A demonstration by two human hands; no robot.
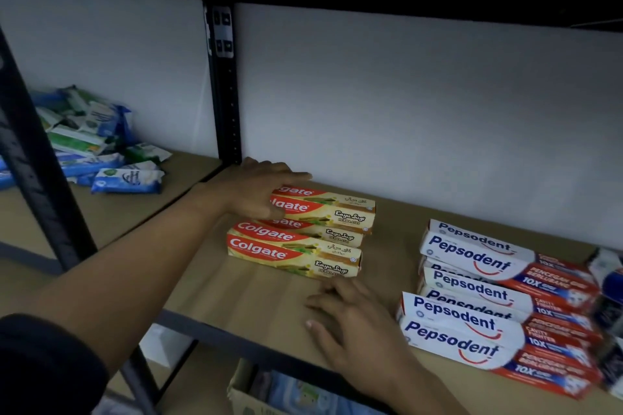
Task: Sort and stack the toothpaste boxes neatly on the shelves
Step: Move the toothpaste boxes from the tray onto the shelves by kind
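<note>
Two hands at the Colgate boxes (303,236), which lie on the shelf board (256,290).

- Left hand (256,192): fingers straight, laid flat over the left end of the rear Colgate boxes, gripping nothing.
- Right hand (350,317): spread, loose, empty, just in front of the Colgate boxes; contact with the board unclear.
- Advised: slide the rear boxes flush with the front one, ends level, logos forward; light pressure, thin card.
- Left of the Colgate boxes, past the black post (224,84): heap of sachets (97,145).
- Right, apart: Pepsodent boxes (488,296), stacked askew.
- Further right: dark packs (606,280), blurred.
- No obstruction seen in the gaps.
</note>
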